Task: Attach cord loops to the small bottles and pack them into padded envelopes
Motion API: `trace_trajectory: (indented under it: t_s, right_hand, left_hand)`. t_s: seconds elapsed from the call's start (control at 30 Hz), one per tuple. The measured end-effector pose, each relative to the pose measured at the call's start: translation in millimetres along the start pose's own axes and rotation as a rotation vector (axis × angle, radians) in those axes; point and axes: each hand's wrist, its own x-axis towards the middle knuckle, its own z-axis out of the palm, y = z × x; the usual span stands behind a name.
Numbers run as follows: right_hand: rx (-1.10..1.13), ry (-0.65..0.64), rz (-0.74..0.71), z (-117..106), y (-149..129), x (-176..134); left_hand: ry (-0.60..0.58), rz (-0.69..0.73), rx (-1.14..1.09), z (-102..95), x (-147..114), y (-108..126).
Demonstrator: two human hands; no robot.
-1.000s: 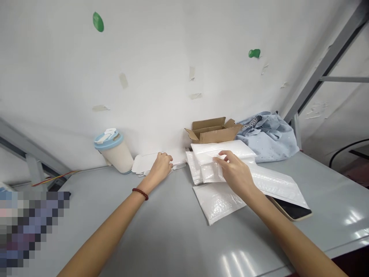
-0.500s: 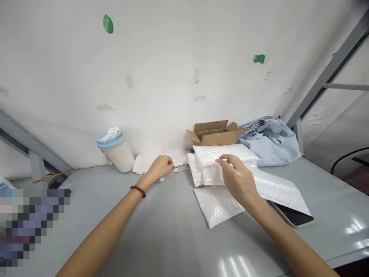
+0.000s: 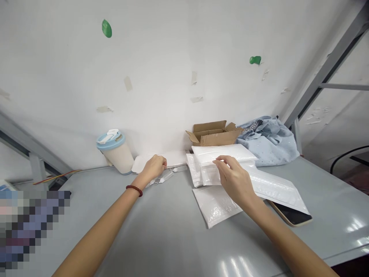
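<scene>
My left hand (image 3: 155,167), with a dark red bead bracelet (image 3: 135,188) at the wrist, is closed with curled fingers above small white tags (image 3: 166,176) at the table's back. What its fingers hold, if anything, is hidden. Behind it lies a flat white card-like sheet (image 3: 177,157). My right hand (image 3: 235,179) pinches the near edge of the top white bubble mailer (image 3: 227,152), thumb against index finger. That mailer rests on several others, spread out under and beside my right hand; one mailer (image 3: 216,206) lies nearer to me.
An open cardboard box (image 3: 220,138) stands behind the mailers, with a light blue cloth bag (image 3: 272,144) to its right. A phone (image 3: 294,215) sits partly under a mailer. At the left is a blue-lidded cup (image 3: 122,156) on the grey table (image 3: 161,231). Metal frame posts flank the wall.
My left hand has shifted left, uncovering more of the small white tags. My right hand stays at the mailer's edge, nearly still. The view has moved slightly.
</scene>
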Motion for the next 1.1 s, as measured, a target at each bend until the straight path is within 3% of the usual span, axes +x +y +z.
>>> trace_trajectory:
  t_s: [0.23, 0.37, 0.47, 0.57, 0.67, 0.73, 0.8, 0.83, 0.97, 1.03, 1.1]
  right_hand:
    - [0.069, 0.043, -0.034, -1.6, -5.7, 0.8]
    - [0.129, 0.078, -0.111, -2.4, -9.9, 2.3]
    - [0.209, 0.108, -0.197, -4.2, -22.4, -2.0]
    - [0.198, 0.130, -0.388, -6.4, -46.2, -13.1]
    - [0.110, 0.124, -0.544, -5.3, -70.8, -25.7]
    - [0.064, 0.089, -0.542, -1.5, -80.2, -31.5]
    - [0.019, -0.017, -0.505, 3.8, -81.9, -34.0]
    - [-0.005, -0.080, -0.486, 6.3, -80.6, -34.2]
    - [-0.056, -0.196, -0.452, 10.5, -73.0, -32.2]
    - [-0.032, -0.210, -0.463, 9.7, -73.6, -33.3]
    - [0.022, -0.225, -0.487, 8.1, -77.6, -36.8]
  left_hand:
    - [0.266, -0.050, 0.061, -19.8, -3.4, 4.3]
    - [0.435, -0.026, 0.090, -31.1, -23.8, 10.2]
    - [0.718, 0.214, 0.132, -18.9, -53.5, 8.9]
    - [0.883, 0.543, 0.198, 7.8, -91.0, 8.2]
    - [0.938, 0.726, 0.199, 29.0, -124.0, 16.7]
    - [0.878, 0.730, 0.150, 32.8, -135.7, 24.0]
    - [0.773, 0.635, 0.024, 28.6, -137.1, 24.4]
    - [0.712, 0.519, -0.048, 24.6, -135.1, 20.2]
    - [0.538, -0.235, -0.291, 5.3, -125.1, -20.1]
    - [0.325, -0.503, -0.624, -2.2, -125.2, -39.8]
    - [0.088, -0.565, -0.981, -7.0, -128.4, -49.5]
